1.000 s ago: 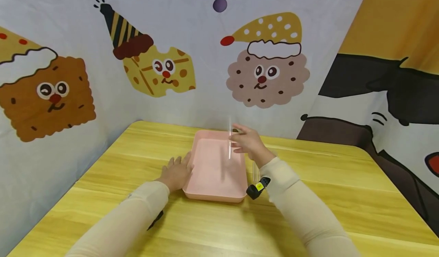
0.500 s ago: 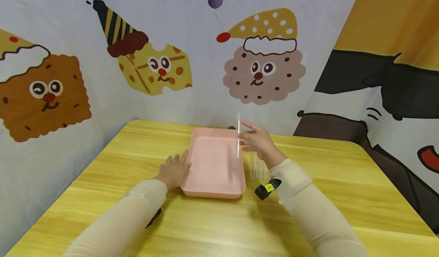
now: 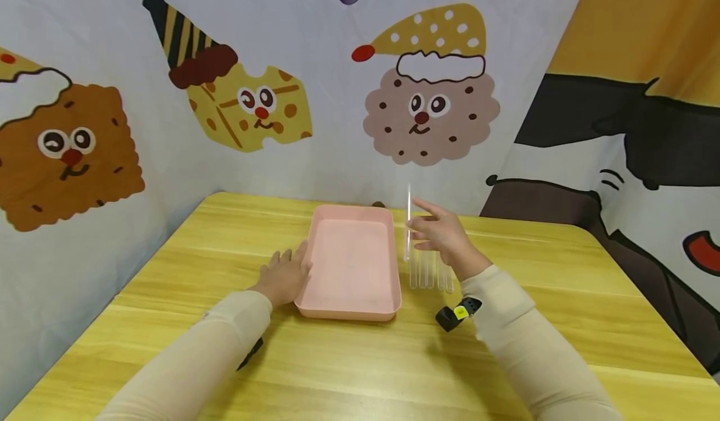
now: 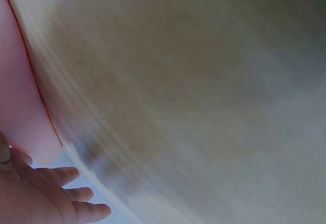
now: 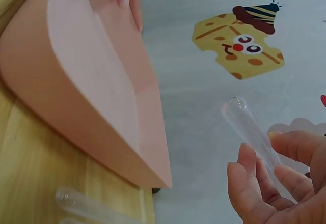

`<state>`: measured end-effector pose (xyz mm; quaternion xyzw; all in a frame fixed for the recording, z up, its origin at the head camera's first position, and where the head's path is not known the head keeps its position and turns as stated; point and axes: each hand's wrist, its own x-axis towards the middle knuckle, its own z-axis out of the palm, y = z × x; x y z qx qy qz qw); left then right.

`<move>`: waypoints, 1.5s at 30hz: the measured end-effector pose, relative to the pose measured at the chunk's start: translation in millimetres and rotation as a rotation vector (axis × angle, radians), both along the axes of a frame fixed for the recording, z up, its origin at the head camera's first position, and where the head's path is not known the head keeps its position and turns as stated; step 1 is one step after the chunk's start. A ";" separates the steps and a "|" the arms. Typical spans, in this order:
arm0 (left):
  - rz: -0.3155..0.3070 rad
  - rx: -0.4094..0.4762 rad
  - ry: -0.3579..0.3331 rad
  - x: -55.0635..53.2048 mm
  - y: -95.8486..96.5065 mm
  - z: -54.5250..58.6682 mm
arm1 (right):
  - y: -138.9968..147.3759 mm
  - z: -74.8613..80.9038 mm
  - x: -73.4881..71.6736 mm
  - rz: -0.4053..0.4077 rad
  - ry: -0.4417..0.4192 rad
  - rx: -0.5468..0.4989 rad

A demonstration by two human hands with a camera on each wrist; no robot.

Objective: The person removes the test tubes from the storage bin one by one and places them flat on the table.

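A clear test tube [image 3: 408, 221], nearly upright in the head view, is pinched between the thumb and fingers of my right hand [image 3: 444, 237]. Its rounded end [image 5: 236, 104] shows plainly in the right wrist view. The hand hovers above several more clear tubes [image 3: 413, 274], which lie side by side on the table. Left of them stands a shallow pink tray [image 3: 349, 315] with nothing in it. My left hand [image 3: 281, 277] rests against the tray's left wall, fingers straight and spread; the left wrist view shows the palm [image 4: 35, 196] beside the pink wall.
The wooden table [image 3: 337, 371] runs back to a cartoon-printed cloth [image 3: 337, 165]. A small dark round object [image 3: 379, 204] peeks out behind the tray's back rim. One black strap device [image 3: 450, 318] is on the right wrist.
My right hand has carried the test tube rightward, from over the tray to beside it. More of the tubes on the table now show. The left hand stays at the tray.
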<state>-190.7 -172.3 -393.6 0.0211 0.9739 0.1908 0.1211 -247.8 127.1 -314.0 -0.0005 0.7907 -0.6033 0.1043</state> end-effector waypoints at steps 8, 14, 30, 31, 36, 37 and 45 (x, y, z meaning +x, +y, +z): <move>-0.004 0.005 -0.008 0.5 -1.6 0.2 | 14.8 -5.2 4.3 0.004 -0.006 0.031; -0.001 0.017 -0.009 0.9 -0.2 0.9 | 29.8 -11.0 7.6 0.000 -0.007 0.038; 0.001 0.032 -0.012 1.9 1.1 5.1 | 68.6 -29.1 13.8 -0.015 -0.033 0.111; 0.000 0.027 -0.011 1.7 1.2 5.0 | 70.8 -29.8 13.8 -0.019 -0.037 0.122; -0.007 0.008 0.005 0.6 1.2 5.8 | 80.6 -32.6 12.8 -0.037 -0.063 0.177; -0.007 0.008 0.007 0.5 1.0 5.8 | 82.4 -33.2 12.3 -0.039 -0.070 0.180; -0.002 0.022 0.003 2.6 2.3 7.8 | 95.5 -39.5 7.8 -0.059 -0.119 0.208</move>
